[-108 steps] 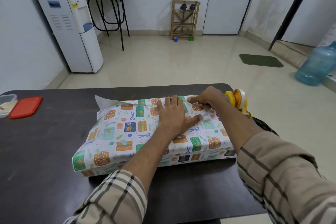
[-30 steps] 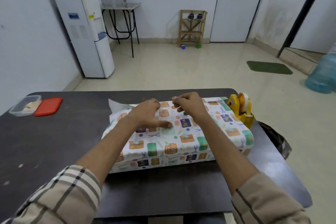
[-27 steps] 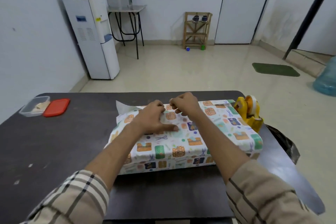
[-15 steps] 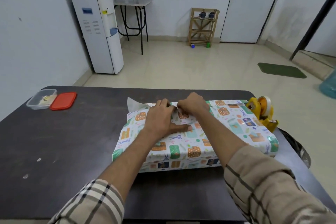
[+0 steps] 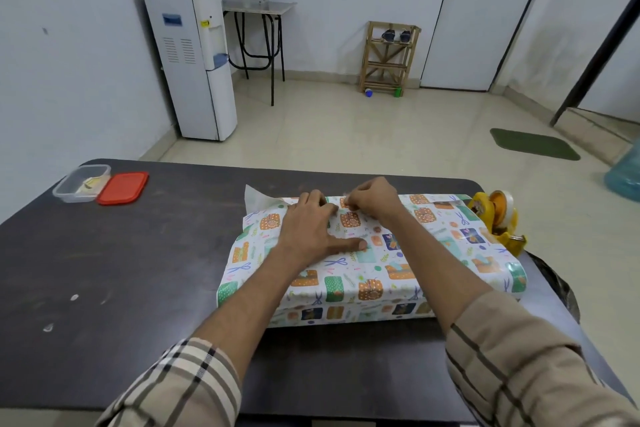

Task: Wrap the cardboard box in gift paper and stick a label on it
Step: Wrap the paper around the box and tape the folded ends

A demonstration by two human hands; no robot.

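The box (image 5: 349, 310), already covered in gift paper (image 5: 446, 253), lies on the right half of the counter (image 5: 138, 270) in front of me. My left hand (image 5: 308, 229) lies flat on top as before, fingers straight, pinning the overlap. My right hand (image 5: 372, 198) has come back from the tape dispenser (image 5: 498, 218) at the box's right end and now pinches the paper's edge beside my left fingertips; I cannot make out any tape. I judge the seam is being fixed, with ends and label to come.
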